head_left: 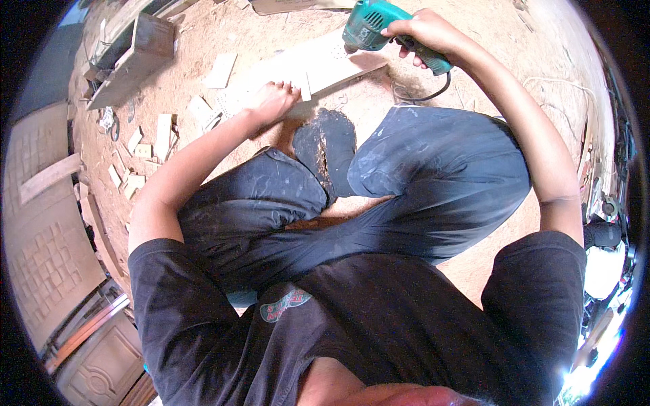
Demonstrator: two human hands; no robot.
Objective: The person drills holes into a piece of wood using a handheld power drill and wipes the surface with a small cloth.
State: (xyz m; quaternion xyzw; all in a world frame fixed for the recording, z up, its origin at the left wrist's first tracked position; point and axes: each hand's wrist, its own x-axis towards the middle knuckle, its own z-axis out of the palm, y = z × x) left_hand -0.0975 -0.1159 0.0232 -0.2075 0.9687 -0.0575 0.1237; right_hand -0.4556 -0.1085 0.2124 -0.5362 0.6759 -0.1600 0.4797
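Observation:
My right hand [428, 39] is wrapped round the handle of a green power drill [371, 26], whose dark cord hangs from the grip's base. The drill's nose points down over the far part of a pale wooden board [318, 59] lying on the ground in front of me. My left hand [274, 101] grips the board's near edge with bent fingers; its thumb is hidden. A small pale wood strip [306, 86] lies at those fingertips, and I cannot tell whether they touch it. Glare washes out much of the board's surface.
Several wood offcuts [162, 135] are scattered on the sandy ground to the left. Beyond them stands a wooden box-like piece [150, 40]. Carved panels [54, 271] lie along the left side. My bent legs [440, 169] and a dark shoe [338, 142] are close to the board.

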